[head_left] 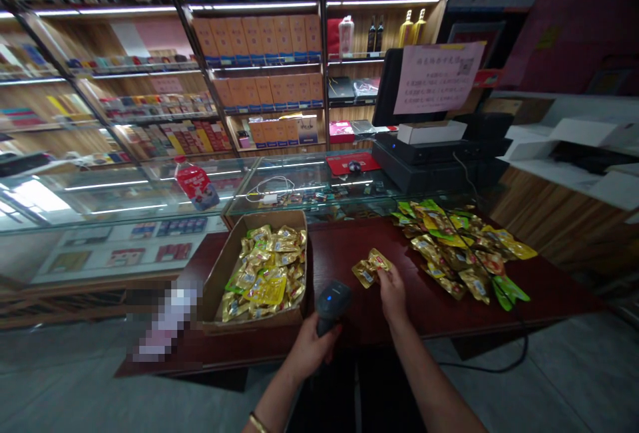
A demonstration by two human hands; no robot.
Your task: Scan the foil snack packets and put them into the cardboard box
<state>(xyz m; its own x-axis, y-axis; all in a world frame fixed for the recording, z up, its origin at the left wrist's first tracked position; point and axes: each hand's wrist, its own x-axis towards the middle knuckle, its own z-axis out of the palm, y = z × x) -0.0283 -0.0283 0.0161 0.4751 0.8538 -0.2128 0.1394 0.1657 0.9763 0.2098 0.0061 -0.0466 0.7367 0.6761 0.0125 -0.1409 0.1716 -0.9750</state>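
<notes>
My left hand (310, 348) is closed around the handle of a dark barcode scanner (333, 298), which shows a small blue light on top. In my right hand (394, 294) is a small gold snack packet (372, 267), pinched by its edge above the dark red table (344, 240); it may be more than one packet. Left of the scanner stands an open cardboard box (219, 280) holding many gold, yellow and green packets (269, 273). A loose pile of similar packets (459, 240) lies on the table to the right of my right hand.
Behind the table runs a glass counter (309, 183) with a red bottle (196, 183), a white cable (269, 197) and a mouse (354, 166). A monitor with a pink paper sign (439, 77) stands at back right. A black cord (499, 368) hangs below the table's right side.
</notes>
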